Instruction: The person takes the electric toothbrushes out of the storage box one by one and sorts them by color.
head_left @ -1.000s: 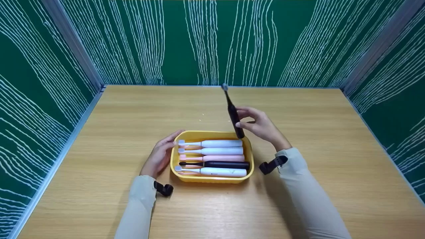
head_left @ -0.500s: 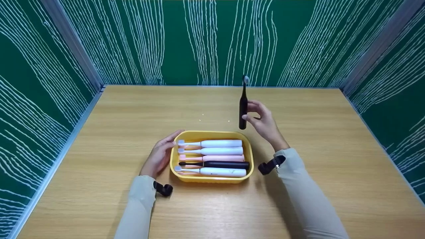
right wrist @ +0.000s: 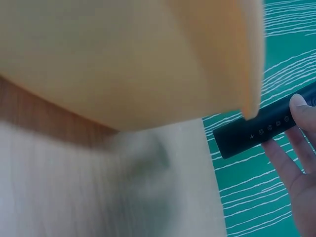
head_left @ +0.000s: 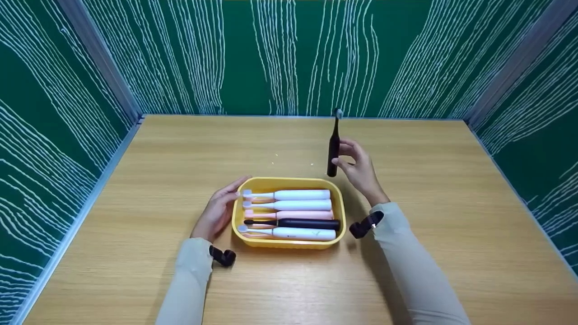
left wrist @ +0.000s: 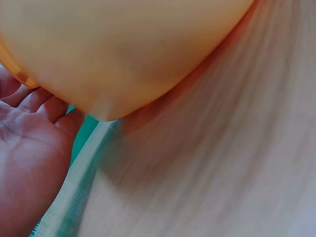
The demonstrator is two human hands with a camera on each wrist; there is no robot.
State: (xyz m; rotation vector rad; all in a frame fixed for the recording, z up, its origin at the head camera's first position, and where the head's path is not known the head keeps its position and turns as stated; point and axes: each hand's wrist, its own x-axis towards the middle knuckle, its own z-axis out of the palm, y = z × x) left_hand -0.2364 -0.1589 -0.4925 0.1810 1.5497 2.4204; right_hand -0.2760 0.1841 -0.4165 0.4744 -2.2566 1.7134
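Note:
In the head view my right hand (head_left: pixel 359 169) pinches a black electric toothbrush (head_left: pixel 333 153) by its handle, upright with the head on top, beyond the back right corner of a yellow plastic basket (head_left: pixel 289 244). A row of small marks shows on that handle (right wrist: pixel 242 138) in the right wrist view. My left hand (head_left: pixel 216 212) holds the basket's left end, thumb at the rim and fingers along the outer wall. Side by side inside lie white toothbrushes (head_left: pixel 301 195), a pink toothbrush (head_left: pixel 305 215) and another black toothbrush (head_left: pixel 308 224), all with heads to the left.
More pinkish pieces show partly under the top row in the basket. The basket stands on a wood-grain table (head_left: pixel 135 194), with a few tiny white specks (head_left: pixel 311 164) behind it. Green walls (head_left: pixel 253 58) with white wavy lines enclose the back and sides.
The held black toothbrush has moved right, away from over the basket's rim, and swung from leaning left to nearly upright. Over the last half second it shifts only slightly. The left hand stays put.

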